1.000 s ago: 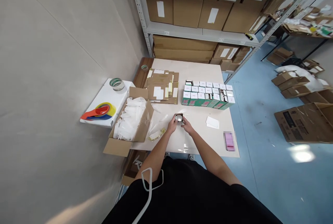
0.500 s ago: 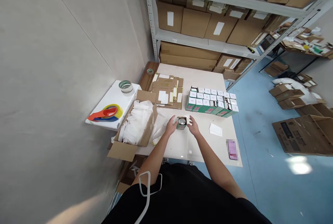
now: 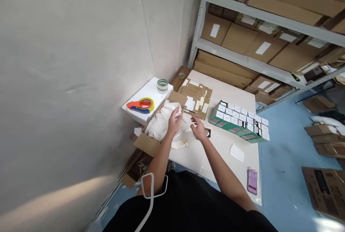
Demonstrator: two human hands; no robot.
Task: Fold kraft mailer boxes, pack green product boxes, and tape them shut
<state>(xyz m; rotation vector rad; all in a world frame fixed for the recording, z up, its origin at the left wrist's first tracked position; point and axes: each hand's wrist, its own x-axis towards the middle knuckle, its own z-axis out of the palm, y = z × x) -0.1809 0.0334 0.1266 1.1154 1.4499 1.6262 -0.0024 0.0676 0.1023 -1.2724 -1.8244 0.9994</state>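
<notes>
My left hand (image 3: 174, 120) reaches over the open carton of white plastic bags (image 3: 159, 126), fingers on a bag at its right edge; whether they grip it is unclear. My right hand (image 3: 198, 130) hovers over the white table (image 3: 215, 153) with fingers spread and nothing in it. Just right of it stands a small open box (image 3: 207, 132), partly hidden by that hand. A gold strip (image 3: 179, 145) lies on the table below my left forearm.
Rows of green boxes with white tops (image 3: 239, 122) fill the table's right. Flat cardboard pieces (image 3: 195, 95) lie at the back. A white foam box (image 3: 151, 91) carries a tape dispenser (image 3: 140, 105) and tape roll (image 3: 162, 84). White card (image 3: 237, 152), phone (image 3: 252, 181), carton shelves (image 3: 256, 16).
Both hands let go of the small box, which now stands on the table. My left hand moved left to the carton of bags. The camera swung left.
</notes>
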